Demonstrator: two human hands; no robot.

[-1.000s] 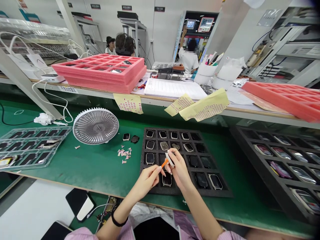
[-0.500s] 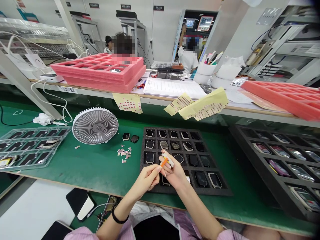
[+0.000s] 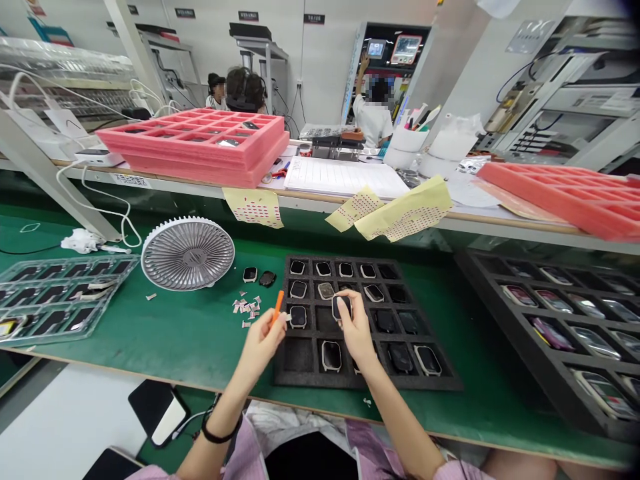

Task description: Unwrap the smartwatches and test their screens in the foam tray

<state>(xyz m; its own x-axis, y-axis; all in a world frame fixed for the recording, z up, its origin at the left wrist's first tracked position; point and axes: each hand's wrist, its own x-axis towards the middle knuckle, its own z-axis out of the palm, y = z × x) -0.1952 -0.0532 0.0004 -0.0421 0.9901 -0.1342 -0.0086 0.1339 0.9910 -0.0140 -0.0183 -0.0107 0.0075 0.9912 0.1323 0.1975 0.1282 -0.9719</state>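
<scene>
My left hand (image 3: 265, 339) pinches a slim orange stick-like tool (image 3: 279, 305), held upright at the left edge of the black foam tray (image 3: 310, 383). A small pale scrap (image 3: 288, 318) also shows at those fingertips. In my right hand (image 3: 357, 330) is a watch case (image 3: 341, 308) with its dark screen facing up, gripped by thumb and fingers over the tray's middle. More watch cases, among them one with a pale frame (image 3: 331, 357), lie in the tray's pockets around my hands. Several small pale tabs (image 3: 245, 306) are scattered left of the tray.
Left stand a round fan (image 3: 189, 253) and a clear plastic tray (image 3: 65, 293) of dark parts. A second black foam tray (image 3: 530, 347) lies tilted at the right. The shelf above carries pink foam trays (image 3: 195, 160) and a paper form (image 3: 345, 175). Other people are in the background.
My hands have moved apart: the left went left and up with the orange tool, now upright. The right turned over, and the watch case in it now shows its screen.
</scene>
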